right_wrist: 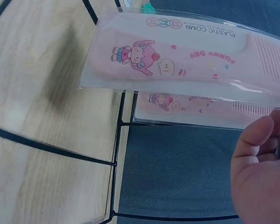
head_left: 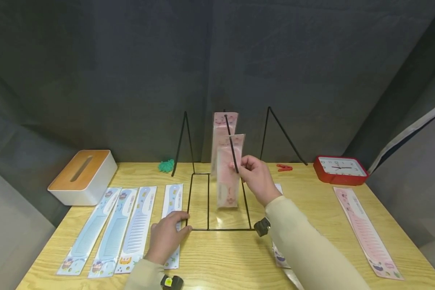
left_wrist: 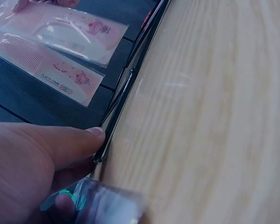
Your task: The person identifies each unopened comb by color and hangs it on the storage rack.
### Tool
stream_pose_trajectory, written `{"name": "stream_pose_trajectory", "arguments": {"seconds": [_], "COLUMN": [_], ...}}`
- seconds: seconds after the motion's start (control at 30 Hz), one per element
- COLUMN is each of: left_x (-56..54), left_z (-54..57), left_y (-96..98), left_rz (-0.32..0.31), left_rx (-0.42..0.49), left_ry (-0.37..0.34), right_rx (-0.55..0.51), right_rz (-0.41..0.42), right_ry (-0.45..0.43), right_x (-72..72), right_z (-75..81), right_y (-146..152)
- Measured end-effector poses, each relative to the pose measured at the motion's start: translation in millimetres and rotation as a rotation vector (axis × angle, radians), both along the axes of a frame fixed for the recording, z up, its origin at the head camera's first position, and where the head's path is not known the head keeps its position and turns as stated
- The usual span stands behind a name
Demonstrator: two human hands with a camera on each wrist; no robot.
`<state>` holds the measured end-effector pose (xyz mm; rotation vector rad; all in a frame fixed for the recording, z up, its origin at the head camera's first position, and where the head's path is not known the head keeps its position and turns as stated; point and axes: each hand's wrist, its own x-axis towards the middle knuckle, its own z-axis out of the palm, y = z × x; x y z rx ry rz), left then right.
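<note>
A black wire rack stands mid-table with upright hooks. My left hand grips its front left corner, thumb and fingers about the wire in the left wrist view. From the middle hook hangs a packaged pink comb. In front of it, a second packaged pink comb is upright, the hook's arm crossing before its upper part. My right hand pinches that front comb's right edge beside the hook's tip. The right wrist view shows the front packet overlapping the rear one.
Several packaged blue combs lie at the left; one is partly behind my left hand. A pink comb lies far right, other packets partly under my right arm. Around stand a tissue box, green string, red clip and red clock.
</note>
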<state>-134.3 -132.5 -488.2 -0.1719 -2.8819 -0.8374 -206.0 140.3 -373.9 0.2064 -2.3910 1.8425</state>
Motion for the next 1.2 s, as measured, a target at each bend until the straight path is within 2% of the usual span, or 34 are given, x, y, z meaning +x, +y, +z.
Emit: {"name": "stream_pose_trajectory", "arguments": {"seconds": [0.27, 0.43, 0.7, 1.0, 1.2], "left_x": [0.7, 0.3, -0.4, 0.7, -0.4], "left_z": [-1.9, -3.8, -3.2, -2.7, -2.6], "left_y": [-0.4, -1.5, -0.9, 1.3, 1.0], "left_rz": [-0.002, 0.004, -0.003, 0.001, -0.003], "left_rx": [0.001, 0.006, 0.003, -0.034, -0.040], "left_ry": [0.012, 0.004, 0.002, 0.002, 0.020], "right_rx": [-0.043, -0.029, -0.064, -0.064, -0.050], "right_rz": [-0.027, -0.049, -0.095, -0.106, -0.106], "right_ry": [-0.024, -0.055, -0.162, -0.205, -0.159], "right_x": [-20.1, -30.2, -43.5, -47.9, -46.7], "right_z": [5.3, 10.5, 19.9, 20.3, 18.9], "right_y": [-6.3, -8.5, -10.7, -14.3, -13.3]}}
